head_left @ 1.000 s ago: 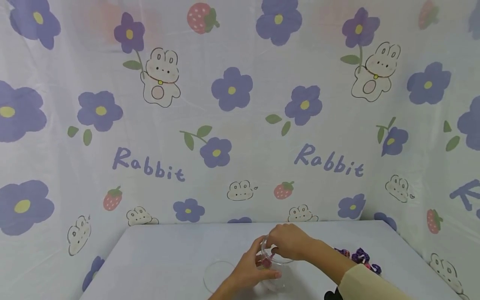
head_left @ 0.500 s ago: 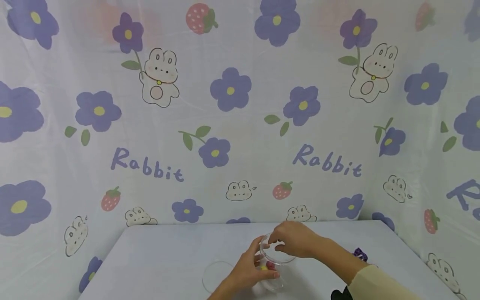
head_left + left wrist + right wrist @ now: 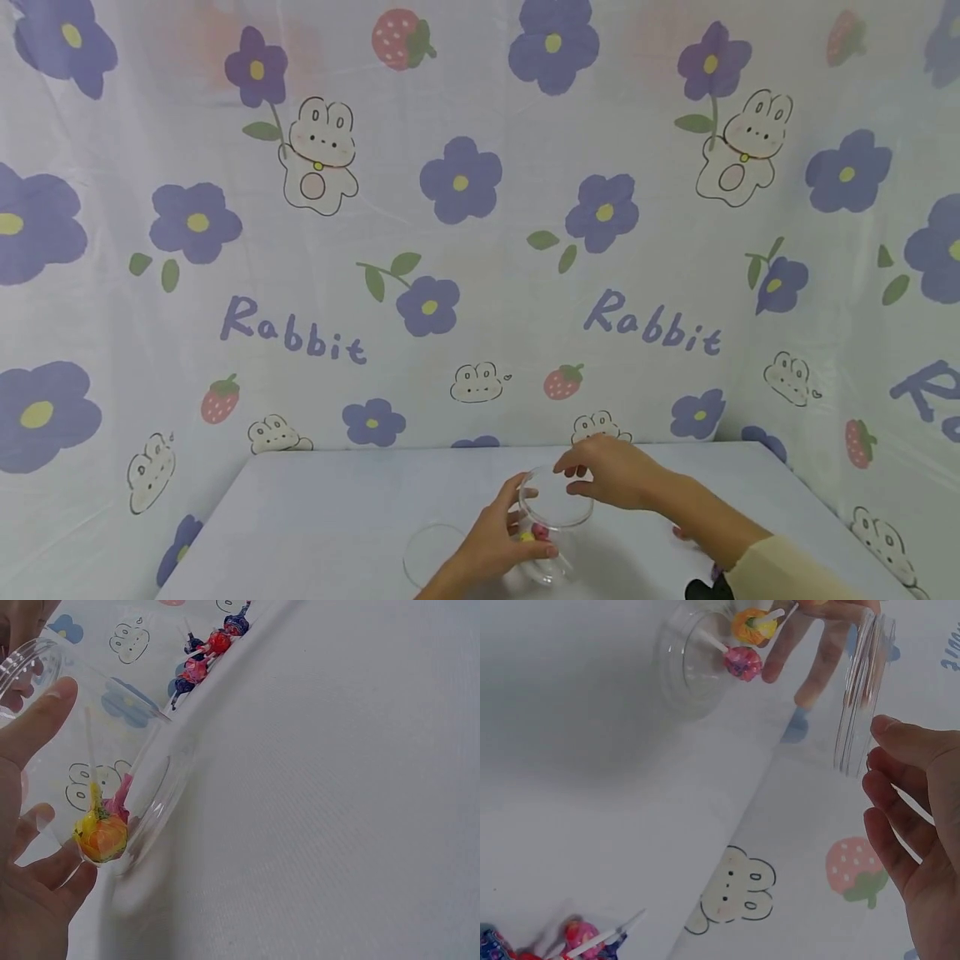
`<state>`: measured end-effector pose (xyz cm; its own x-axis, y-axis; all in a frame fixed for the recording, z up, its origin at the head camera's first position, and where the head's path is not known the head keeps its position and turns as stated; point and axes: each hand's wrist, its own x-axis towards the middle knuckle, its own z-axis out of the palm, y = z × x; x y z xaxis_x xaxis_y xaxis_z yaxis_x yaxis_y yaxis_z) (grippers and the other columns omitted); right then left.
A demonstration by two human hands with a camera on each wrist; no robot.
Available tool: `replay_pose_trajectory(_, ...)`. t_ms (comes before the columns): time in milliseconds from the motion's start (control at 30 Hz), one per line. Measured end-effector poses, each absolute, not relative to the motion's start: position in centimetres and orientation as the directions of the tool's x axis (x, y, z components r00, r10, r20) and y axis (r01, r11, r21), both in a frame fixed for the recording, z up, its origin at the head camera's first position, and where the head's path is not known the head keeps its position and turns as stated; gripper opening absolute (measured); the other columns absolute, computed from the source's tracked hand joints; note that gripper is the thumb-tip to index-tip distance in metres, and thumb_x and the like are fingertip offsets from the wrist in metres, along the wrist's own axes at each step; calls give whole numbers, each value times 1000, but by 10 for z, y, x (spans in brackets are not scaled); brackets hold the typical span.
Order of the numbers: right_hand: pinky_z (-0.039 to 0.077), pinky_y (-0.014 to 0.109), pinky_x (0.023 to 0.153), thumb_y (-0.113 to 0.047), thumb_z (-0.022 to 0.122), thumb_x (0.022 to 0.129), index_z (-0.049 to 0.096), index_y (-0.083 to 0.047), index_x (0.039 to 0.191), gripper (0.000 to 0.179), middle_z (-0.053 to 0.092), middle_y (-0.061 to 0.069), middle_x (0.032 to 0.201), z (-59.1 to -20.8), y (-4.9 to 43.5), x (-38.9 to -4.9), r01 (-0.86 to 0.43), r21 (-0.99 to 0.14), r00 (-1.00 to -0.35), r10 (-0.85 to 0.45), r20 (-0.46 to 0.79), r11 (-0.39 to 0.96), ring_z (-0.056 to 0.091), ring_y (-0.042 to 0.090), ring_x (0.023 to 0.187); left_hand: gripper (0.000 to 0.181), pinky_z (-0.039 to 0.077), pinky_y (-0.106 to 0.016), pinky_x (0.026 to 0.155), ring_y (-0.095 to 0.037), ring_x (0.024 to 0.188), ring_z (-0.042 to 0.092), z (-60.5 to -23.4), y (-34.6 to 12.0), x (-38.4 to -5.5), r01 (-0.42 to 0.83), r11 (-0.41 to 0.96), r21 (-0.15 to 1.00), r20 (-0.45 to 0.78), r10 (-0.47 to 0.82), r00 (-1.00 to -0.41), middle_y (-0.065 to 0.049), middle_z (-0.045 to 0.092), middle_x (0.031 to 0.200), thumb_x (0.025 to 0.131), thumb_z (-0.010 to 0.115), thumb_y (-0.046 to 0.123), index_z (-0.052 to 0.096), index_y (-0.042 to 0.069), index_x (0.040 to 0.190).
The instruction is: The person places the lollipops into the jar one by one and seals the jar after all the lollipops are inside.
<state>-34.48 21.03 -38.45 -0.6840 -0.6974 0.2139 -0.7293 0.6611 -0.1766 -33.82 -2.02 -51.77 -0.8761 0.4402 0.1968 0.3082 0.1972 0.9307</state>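
Observation:
My left hand (image 3: 495, 537) grips a clear plastic jar (image 3: 557, 523) round its side, mouth up and tilted a little. Inside, low in the jar, lie a yellow-orange lollipop (image 3: 102, 836) and a pink lollipop (image 3: 742, 664), their white sticks slanting upward. Over the rim hovers my right hand (image 3: 615, 475), its fingers loosely bent with nothing between them. In the right wrist view its thumb and fingertips appear close beside the jar's ridged rim (image 3: 862, 697).
To the left of the jar, a round clear lid (image 3: 406, 554) lies on the white table (image 3: 337, 500). Several wrapped lollipops (image 3: 218, 641) sit in a pile on the right side, mostly behind my right forearm in the head view. A black object (image 3: 708, 589) shows at the bottom edge.
One second ago my right hand held a pink lollipop inside the jar's mouth. It has let go, the lollipop now lies in the jar, and the hand has risen to the right.

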Motion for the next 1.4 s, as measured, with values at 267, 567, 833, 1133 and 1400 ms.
replay_pose_trajectory(267,62,32,79,-14,85,88,77,-13,115,28,73,-6,98,-385,233,-341,-629,-271,-777,-603,181,729,67,11,88,94,48,-52,106,-44,134,52,-518,-17,-338,286,237,928,167,423,-891,-7,54,148,83,90,30,34,24,159)
replay_pose_trajectory(567,60,25,72,-16,84,88,76,-13,115,28,71,-11,94,-391,266,-340,-593,-306,-805,-565,184,745,64,7,83,96,48,-52,107,-44,133,53,-516,-17,-336,295,250,922,177,405,-897,-8,54,148,82,92,27,34,24,158)
replay_pose_trajectory(833,59,25,69,-19,82,90,75,-14,114,25,67,-17,90,-396,299,-334,-576,-322,-817,-541,200,751,61,3,80,97,48,-49,108,-44,133,53,-516,-18,-336,315,225,922,200,422,-885,-8,54,148,82,91,24,33,24,159)
replay_pose_trajectory(1133,59,27,68,-18,81,91,75,-10,114,26,66,-16,89,-401,331,-323,-536,-365,-843,-507,180,761,60,3,79,98,48,-49,107,-44,133,53,-515,-17,-336,308,226,924,192,421,-886,-12,52,149,83,91,25,31,19,161)
replay_pose_trajectory(1400,59,25,69,-14,79,92,75,-7,111,22,67,-13,86,-415,360,-315,-488,-421,-870,-467,158,765,61,3,76,97,49,-48,107,-43,133,54,-518,-17,-337,321,227,919,202,428,-881,-13,53,149,83,90,25,32,22,160)
